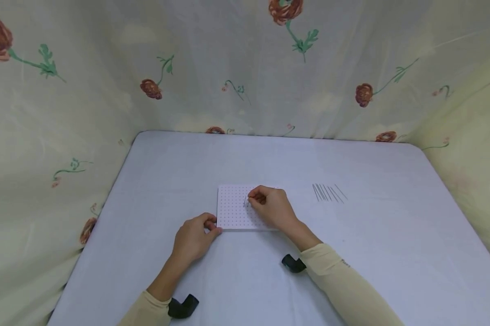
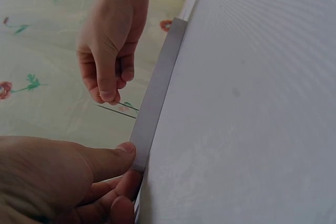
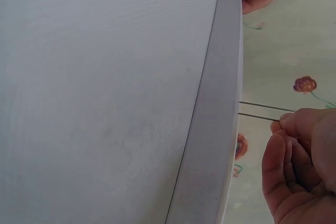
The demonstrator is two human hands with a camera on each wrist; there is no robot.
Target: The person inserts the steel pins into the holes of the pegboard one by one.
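Note:
A white perforated board (image 1: 232, 213) lies flat on the table, with rows of small holes across its top. My left hand (image 1: 194, 237) holds its near left corner; in the left wrist view the thumb (image 2: 113, 161) lies on the edge and the fingers curl round the side. One thin metal pin (image 3: 268, 106) stands upright in the board. Beside it, my right hand (image 1: 273, 206) pinches a second pin (image 3: 258, 116) by its upper end between thumb and fingers, its lower end at the board's surface. The right hand covers part of the board's far right.
Several more thin pins (image 1: 328, 193) lie in a loose row on the white-covered table (image 1: 375, 235), right of the board. Black wrist mounts (image 1: 183, 307) sit at both sleeves. A flowered curtain (image 1: 253, 68) encloses the table's back and sides.

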